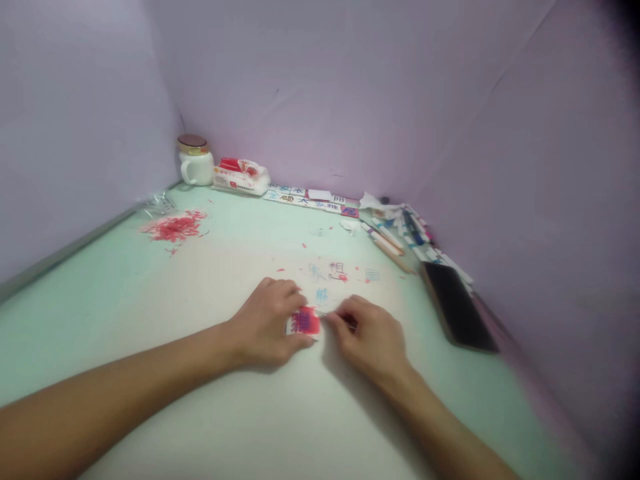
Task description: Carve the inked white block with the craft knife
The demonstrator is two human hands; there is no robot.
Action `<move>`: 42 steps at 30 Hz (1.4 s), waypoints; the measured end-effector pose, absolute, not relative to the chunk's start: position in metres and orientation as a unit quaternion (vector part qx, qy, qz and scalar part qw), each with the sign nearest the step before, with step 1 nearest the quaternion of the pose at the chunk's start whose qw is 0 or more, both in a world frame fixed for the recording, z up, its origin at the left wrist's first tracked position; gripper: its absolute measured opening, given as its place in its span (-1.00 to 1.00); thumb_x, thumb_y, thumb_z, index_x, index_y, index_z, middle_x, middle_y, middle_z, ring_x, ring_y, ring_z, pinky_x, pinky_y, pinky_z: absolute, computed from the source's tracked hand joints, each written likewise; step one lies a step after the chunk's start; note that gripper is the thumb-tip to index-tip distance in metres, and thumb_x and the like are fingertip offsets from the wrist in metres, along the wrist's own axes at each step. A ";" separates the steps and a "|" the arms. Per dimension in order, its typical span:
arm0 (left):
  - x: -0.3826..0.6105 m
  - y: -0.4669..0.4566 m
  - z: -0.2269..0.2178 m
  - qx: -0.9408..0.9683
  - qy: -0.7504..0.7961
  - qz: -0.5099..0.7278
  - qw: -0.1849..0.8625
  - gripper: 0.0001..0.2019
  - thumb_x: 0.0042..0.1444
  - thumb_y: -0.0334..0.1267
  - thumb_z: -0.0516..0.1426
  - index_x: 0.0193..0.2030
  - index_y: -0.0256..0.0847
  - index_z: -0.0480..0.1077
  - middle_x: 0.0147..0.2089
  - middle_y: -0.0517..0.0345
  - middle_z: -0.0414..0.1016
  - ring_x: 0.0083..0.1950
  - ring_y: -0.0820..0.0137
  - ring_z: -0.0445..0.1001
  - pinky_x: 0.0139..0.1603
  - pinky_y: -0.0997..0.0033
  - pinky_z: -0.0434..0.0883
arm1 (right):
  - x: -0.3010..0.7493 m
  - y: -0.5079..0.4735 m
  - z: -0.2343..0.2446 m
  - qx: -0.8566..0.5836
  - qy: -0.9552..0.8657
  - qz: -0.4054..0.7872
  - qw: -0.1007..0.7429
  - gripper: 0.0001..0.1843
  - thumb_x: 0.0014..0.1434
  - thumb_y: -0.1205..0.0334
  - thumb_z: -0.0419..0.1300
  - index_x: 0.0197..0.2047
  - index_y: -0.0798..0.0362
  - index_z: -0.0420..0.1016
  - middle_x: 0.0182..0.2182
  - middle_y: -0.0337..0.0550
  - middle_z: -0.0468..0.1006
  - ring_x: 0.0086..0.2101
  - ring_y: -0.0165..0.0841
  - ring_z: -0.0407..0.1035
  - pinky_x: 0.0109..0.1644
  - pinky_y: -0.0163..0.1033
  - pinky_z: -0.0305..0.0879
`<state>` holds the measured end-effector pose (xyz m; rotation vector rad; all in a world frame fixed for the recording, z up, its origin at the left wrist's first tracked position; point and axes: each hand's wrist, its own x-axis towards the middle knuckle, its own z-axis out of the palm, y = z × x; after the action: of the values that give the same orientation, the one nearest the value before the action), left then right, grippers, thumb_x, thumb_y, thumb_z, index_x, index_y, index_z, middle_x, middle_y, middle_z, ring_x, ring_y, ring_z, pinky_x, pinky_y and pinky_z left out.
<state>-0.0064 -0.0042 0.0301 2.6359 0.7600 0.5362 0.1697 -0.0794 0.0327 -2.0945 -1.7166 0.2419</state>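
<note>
A small white square piece (304,321) with red colouring and a purple written character lies on the table in front of me. My left hand (270,321) grips it by its upper and lower edges between fingers and thumb. Close by its right side, my right hand (371,333) is closed in a pinch. A thin, light thing shows at those fingertips, blurred, and I cannot make out its kind. Just beyond the hands, several characters (323,295) in blue and dark red are written on the pale surface, with red crumbs among them.
Red shavings (177,227) are heaped at the left. Along the back stand a lidded white mug (199,168), a wipes packet (240,179) and rows of lettered squares (313,201). Pens (383,239), crumpled tissue (377,203) and a dark phone (457,307) lie at the right.
</note>
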 end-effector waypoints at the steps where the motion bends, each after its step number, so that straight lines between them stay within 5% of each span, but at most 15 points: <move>1: -0.006 -0.005 0.030 0.929 0.269 0.189 0.170 -0.71 -0.04 -0.08 0.21 -0.25 -0.25 0.41 -0.26 0.02 0.38 -0.19 0.22 0.37 -0.09 0.13 0.27 | 0.169 -0.080 0.032 -0.757 -0.614 0.086 0.208 -0.80 0.10 0.16 0.15 -0.52 -0.02 0.42 -0.50 -0.34 0.48 -0.49 -0.43 0.28 -0.45 -0.32 0.00; 42: -0.005 -0.005 0.028 0.931 0.257 0.201 0.162 -0.73 0.00 -0.08 0.17 -0.29 -0.26 0.39 -0.34 0.08 0.33 -0.31 0.29 0.34 -0.18 0.19 0.28 | 0.166 -0.081 0.035 -0.736 -0.653 0.043 0.175 -0.81 0.10 0.22 0.12 -0.51 0.02 0.45 -0.48 -0.29 0.44 -0.53 -0.46 0.22 -0.49 -0.30 -0.13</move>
<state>-0.0055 -0.0047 0.0285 2.6571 0.7341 0.5730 0.1662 -0.0806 0.0345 -2.0848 -1.8493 0.1221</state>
